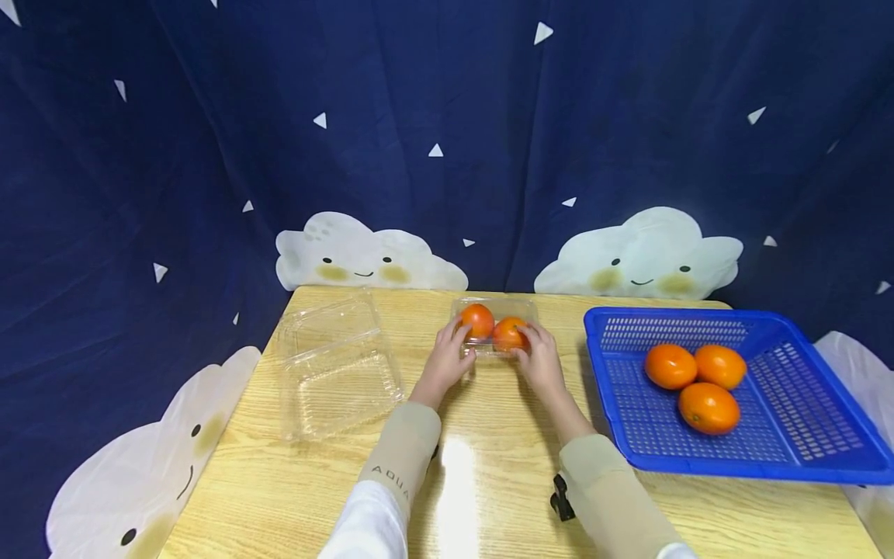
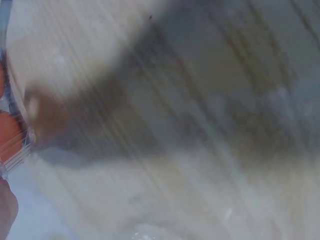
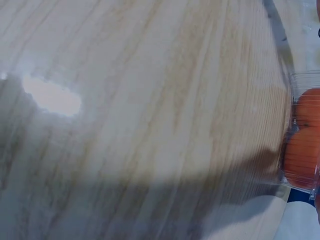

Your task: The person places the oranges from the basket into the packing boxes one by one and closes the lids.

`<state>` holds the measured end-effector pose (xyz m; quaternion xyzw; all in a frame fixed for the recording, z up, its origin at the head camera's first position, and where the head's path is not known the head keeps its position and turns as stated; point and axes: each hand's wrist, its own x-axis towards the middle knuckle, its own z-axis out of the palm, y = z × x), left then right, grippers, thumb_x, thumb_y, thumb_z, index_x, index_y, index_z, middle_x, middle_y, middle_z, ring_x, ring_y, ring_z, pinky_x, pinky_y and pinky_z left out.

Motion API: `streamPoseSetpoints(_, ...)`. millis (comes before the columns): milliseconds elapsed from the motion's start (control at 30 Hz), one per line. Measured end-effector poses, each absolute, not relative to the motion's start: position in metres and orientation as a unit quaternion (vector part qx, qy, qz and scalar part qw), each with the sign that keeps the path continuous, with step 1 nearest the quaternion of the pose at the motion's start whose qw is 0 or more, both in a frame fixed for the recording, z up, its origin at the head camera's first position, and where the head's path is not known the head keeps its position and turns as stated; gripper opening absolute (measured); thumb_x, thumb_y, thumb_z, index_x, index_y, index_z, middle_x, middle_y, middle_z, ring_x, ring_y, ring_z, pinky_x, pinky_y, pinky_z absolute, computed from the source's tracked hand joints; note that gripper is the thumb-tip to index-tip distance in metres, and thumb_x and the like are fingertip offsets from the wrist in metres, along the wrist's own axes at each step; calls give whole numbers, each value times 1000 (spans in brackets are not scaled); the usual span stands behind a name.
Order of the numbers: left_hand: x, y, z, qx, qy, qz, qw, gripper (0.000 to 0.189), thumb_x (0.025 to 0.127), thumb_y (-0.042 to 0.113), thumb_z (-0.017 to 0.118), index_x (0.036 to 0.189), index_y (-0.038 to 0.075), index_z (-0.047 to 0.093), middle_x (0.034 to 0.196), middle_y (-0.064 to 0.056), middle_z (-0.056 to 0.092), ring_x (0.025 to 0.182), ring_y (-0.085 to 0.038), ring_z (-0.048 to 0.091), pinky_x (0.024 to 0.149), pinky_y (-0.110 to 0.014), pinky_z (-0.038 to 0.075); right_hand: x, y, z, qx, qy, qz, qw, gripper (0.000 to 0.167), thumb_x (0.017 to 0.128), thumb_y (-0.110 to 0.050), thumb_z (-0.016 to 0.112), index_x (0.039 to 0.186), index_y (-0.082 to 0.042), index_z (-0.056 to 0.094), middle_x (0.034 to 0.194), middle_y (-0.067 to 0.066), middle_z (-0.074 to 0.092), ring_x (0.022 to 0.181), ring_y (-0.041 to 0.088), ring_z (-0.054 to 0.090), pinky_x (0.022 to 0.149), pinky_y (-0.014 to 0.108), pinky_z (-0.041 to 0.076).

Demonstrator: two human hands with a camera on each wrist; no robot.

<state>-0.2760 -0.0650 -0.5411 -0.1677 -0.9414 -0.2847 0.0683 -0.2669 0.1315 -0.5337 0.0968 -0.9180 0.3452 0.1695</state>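
Two oranges sit side by side in a small clear plastic box at the table's back middle. My left hand (image 1: 447, 361) has its curved fingers on the left orange (image 1: 478, 320), its thumb low by the box's front. On the right orange (image 1: 508, 335), the fingers of my right hand (image 1: 541, 363) curl over the right side. The ridged wall of the clear box (image 3: 300, 77) shows in the right wrist view, both oranges behind it. At the left wrist view's edge, an orange (image 2: 10, 135) and part of my thumb (image 2: 6, 207) appear.
To the left, an open clear plastic box (image 1: 342, 388) with its raised lid rests on the wooden table (image 1: 293, 497). A blue basket (image 1: 608, 411) on the right contains three oranges (image 1: 708, 407). A dark blue curtain (image 1: 419, 78) with clouds hangs behind the table.
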Motion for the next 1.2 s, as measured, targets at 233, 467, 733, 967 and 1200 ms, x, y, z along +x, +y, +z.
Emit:
streamPoseSetpoints(233,-285,-63,-535,-170,-951,-250,56,46,88,19,53,132,7,44,144,-15,28,129,-33,30,101,-41,34,-275,132,-532,88,-921,343,166,42,74,-5,72,113,5,59,124,27,49,112,44,44,98,48,34)
streamPoseSetpoints(467,-291,-60,-528,-174,-957,-219,74,42,89,17,57,128,4,48,138,-18,35,123,-35,39,96,-42,40,-283,133,-532,77,-927,332,155,40,77,-7,71,113,5,58,121,24,48,111,42,43,96,47,36)
streamPoseSetpoints(733,-296,-55,-524,-159,-965,-191,80,41,89,19,58,127,6,50,136,-16,38,118,-32,44,88,-41,46,-287,133,-530,69,-930,320,165,36,77,-8,70,108,6,60,115,22,50,103,40,46,91,46,39)
streamPoseSetpoints(967,-299,-51,-522,-136,-969,-190,81,41,89,17,58,128,6,50,137,-16,38,117,-31,44,87,-40,46,-291,136,-530,80,-929,314,181,31,78,-3,69,106,8,61,114,22,53,102,40,50,91,45,41)
streamPoseSetpoints(1200,-301,-45,-524,-112,-974,-179,83,38,90,20,56,126,7,51,135,-14,40,113,-30,46,81,-37,49,-294,137,-530,83,-928,310,186,29,79,-1,66,106,8,61,113,23,53,102,41,52,90,46,42)
